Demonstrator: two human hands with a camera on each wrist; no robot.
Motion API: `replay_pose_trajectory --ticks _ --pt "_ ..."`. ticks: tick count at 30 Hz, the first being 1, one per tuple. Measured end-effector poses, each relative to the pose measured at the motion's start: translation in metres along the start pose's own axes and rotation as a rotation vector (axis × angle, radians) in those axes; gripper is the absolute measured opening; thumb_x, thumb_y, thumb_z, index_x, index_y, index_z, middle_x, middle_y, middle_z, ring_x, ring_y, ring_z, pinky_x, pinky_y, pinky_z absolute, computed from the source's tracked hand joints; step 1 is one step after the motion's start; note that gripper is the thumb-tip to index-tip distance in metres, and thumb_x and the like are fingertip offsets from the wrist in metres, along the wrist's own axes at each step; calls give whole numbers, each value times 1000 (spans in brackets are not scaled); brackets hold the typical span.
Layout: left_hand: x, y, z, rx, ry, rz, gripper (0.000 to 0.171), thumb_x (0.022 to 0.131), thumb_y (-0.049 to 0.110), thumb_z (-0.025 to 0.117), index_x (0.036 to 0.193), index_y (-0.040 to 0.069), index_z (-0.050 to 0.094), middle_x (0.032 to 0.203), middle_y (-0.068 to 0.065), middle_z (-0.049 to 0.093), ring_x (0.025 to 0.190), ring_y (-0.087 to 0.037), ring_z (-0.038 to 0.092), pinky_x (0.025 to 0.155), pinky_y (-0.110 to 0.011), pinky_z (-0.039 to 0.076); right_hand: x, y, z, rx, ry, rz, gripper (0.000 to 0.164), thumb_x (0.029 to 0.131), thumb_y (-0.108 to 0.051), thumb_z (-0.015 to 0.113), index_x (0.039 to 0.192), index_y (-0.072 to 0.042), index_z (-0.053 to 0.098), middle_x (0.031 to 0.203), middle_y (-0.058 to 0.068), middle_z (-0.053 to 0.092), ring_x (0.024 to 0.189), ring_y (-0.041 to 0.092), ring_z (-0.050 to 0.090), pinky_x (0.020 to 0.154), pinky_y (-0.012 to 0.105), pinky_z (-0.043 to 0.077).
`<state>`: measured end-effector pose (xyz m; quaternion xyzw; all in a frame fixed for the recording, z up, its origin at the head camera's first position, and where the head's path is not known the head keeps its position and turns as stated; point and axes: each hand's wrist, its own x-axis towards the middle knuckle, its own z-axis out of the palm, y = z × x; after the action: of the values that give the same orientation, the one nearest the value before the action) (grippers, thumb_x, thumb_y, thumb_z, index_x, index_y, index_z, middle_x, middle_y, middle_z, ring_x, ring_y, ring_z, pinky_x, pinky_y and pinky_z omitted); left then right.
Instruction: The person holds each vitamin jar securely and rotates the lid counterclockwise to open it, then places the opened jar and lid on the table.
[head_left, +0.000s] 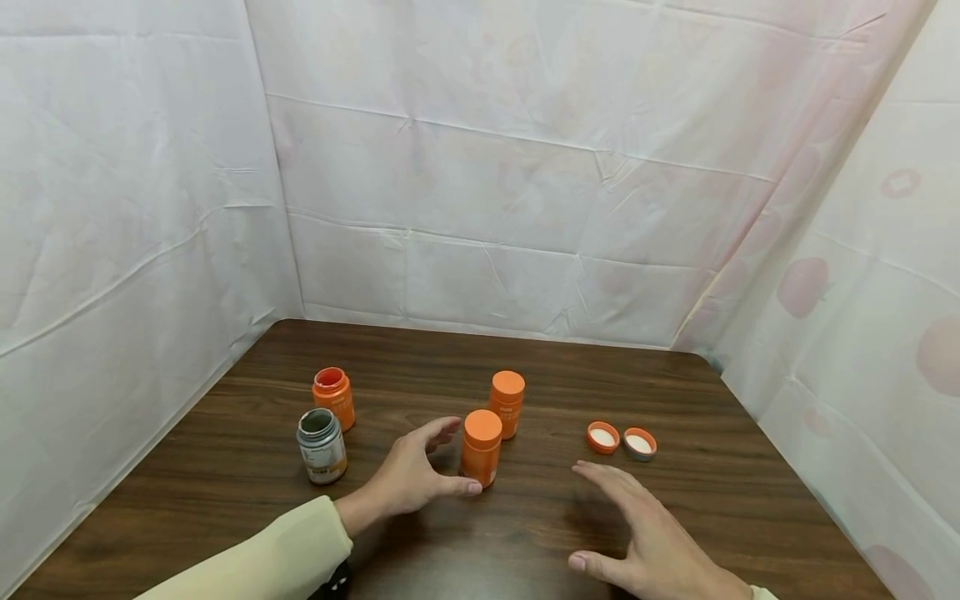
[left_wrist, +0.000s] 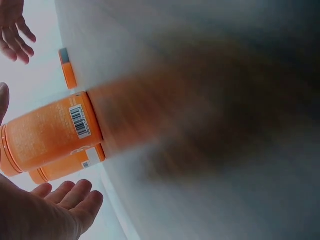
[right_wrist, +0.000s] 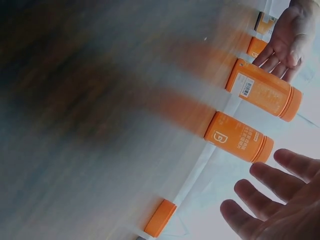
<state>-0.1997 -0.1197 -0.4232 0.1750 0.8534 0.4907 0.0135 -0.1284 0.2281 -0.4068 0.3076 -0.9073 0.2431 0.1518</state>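
Observation:
Two orange bottles with caps on stand upright mid-table, the nearer bottle point(head_left: 481, 450) in front of the farther bottle point(head_left: 507, 404). My left hand point(head_left: 408, 471) is spread at the left of the nearer one, thumb and fingers apart around its side. In the left wrist view a gap shows between those fingers point(left_wrist: 75, 200) and the nearer bottle point(left_wrist: 55, 132); whether the thumb touches it I cannot tell. My right hand point(head_left: 648, 533) hovers over the table at the right, fingers extended and holding nothing. Its fingers point(right_wrist: 275, 182) also show in the right wrist view.
At the left stand an uncapped orange bottle point(head_left: 334, 400) and an uncapped grey bottle point(head_left: 322, 450). Two caps lie upturned at the right, one orange cap point(head_left: 603, 437) and one orange-and-grey cap point(head_left: 640, 444). White sheeting point(head_left: 480, 208) hangs around the brown wooden table point(head_left: 510, 550).

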Motion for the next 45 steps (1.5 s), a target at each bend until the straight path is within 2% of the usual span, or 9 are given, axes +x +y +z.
replay_pose_trajectory --ticks 7,13,23,28,33,40,45 --pt "6 2 7 -54 -9 -22 91 73 38 94 148 10 51 143 -9 58 130 -37 56 105 -57 44 -1 0 3 10 -22 -8 89 76 -52 88 151 -34 45 143 -15 53 127 7 52 96 36 51" --pt "10 3 12 -86 -27 -34 90 73 37 94 147 10 51 142 -9 60 127 -34 58 104 -58 44 -1 1 4 17 -20 -26 89 76 -52 89 151 -33 45 144 -14 53 128 8 52 97 35 50" --pt "16 3 19 -135 -38 -74 86 73 31 95 145 11 54 126 -5 67 116 -26 62 103 -55 46 0 1 3 14 -5 -47 91 75 -51 90 151 -32 45 143 -13 53 127 10 53 96 36 51" --pt "18 4 21 -152 -52 -107 79 71 28 96 140 14 60 124 -2 68 114 -23 63 103 -53 46 -1 1 4 37 -26 -10 90 75 -52 89 151 -34 45 145 -13 52 129 8 52 96 36 51" --pt "19 5 22 -167 -55 -134 67 75 24 94 134 12 63 121 -1 70 111 -20 64 102 -52 47 -1 1 5 49 -43 14 90 75 -53 89 151 -35 45 146 -14 52 131 6 51 97 37 51" --pt "20 7 21 -169 -50 -111 60 79 24 91 132 13 66 118 0 71 109 -17 65 99 -48 50 1 2 4 34 -63 -8 88 79 -52 86 153 -32 41 148 -9 50 132 10 50 97 38 51" --pt "19 10 17 -150 -44 -84 57 78 27 92 129 15 69 117 1 72 108 -17 65 98 -48 51 3 0 4 53 -50 1 89 78 -51 88 153 -32 43 147 -10 51 131 9 51 98 35 50"
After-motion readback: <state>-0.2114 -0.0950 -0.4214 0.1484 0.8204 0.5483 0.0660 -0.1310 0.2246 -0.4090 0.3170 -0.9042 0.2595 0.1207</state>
